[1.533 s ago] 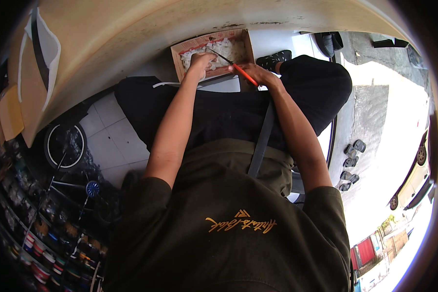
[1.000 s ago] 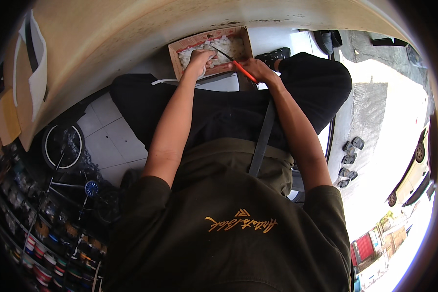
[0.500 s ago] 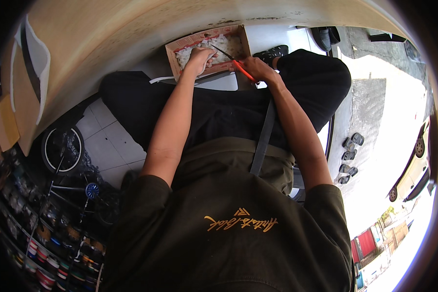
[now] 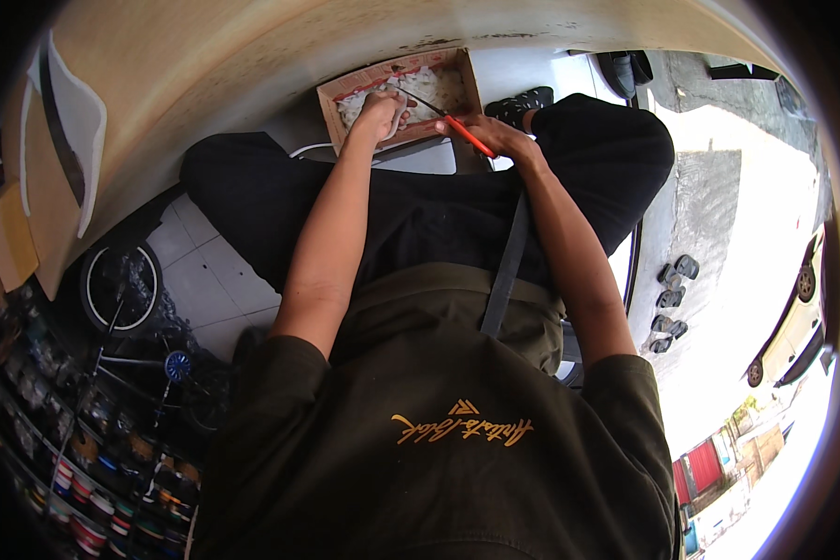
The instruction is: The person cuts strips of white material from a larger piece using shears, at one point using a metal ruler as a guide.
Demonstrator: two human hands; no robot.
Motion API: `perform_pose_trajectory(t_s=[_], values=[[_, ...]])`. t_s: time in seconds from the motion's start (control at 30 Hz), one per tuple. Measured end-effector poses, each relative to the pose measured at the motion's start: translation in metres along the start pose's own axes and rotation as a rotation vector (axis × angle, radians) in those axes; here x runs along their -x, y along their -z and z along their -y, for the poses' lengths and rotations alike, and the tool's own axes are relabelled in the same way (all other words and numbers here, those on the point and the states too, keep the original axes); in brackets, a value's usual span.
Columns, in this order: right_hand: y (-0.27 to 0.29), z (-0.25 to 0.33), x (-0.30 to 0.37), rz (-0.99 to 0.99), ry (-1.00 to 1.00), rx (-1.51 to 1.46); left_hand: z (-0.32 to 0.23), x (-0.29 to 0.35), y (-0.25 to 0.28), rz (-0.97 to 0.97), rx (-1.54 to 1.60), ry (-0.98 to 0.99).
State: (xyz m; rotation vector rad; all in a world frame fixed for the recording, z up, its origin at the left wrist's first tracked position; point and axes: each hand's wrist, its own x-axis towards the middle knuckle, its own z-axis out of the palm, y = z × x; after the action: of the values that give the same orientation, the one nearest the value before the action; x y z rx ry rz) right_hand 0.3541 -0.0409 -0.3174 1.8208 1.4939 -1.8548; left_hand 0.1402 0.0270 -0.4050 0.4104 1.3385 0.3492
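Observation:
My right hand (image 4: 502, 136) is closed on a pair of scissors with orange handles (image 4: 469, 136) and dark blades. The blades point up and left, their tips close to the fingers of my left hand (image 4: 379, 114). That hand is closed on a white strip (image 4: 400, 116). A thin white length (image 4: 313, 147) shows left of my left wrist, apparently part of the same strip. Both hands are over the near side of an open cardboard box (image 4: 472, 79). Small white pieces (image 4: 443, 82) fill much of it. Whether the blades touch the strip cannot be made out.
Behind the box rises a pale curved wall (image 4: 280, 47). My crossed legs in black trousers (image 4: 243, 182) flank it, with a flat grey-white object (image 4: 429, 159) between. A small-wheeled bicycle (image 4: 121, 287) and shelves of jars (image 4: 89, 509) stand left; sandals (image 4: 669, 299) lie right.
The scissors have shifted slightly left, their tips nearer my left fingers. My left hand has turned a little, and the trailing white strip now curves higher.

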Motion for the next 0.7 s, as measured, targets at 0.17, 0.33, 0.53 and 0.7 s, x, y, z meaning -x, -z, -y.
perform_pose_trajectory(t_s=[0.17, 0.33, 0.53, 0.7], values=[[0.002, 0.007, 0.006, 0.005, 0.035, -0.038, 0.002, 0.002, 0.001, -0.006, -0.025, -0.03], [0.004, 0.012, 0.013, 0.016, 0.041, -0.028, -0.001, 0.013, -0.004, -0.018, -0.002, -0.027], [0.0, 0.006, 0.008, -0.034, 0.16, -0.025, -0.001, 0.006, 0.005, 0.086, -0.026, 0.016], [0.004, 0.009, 0.012, -0.012, 0.198, 0.066, -0.005, 0.013, 0.002, 0.11, -0.025, 0.042]])
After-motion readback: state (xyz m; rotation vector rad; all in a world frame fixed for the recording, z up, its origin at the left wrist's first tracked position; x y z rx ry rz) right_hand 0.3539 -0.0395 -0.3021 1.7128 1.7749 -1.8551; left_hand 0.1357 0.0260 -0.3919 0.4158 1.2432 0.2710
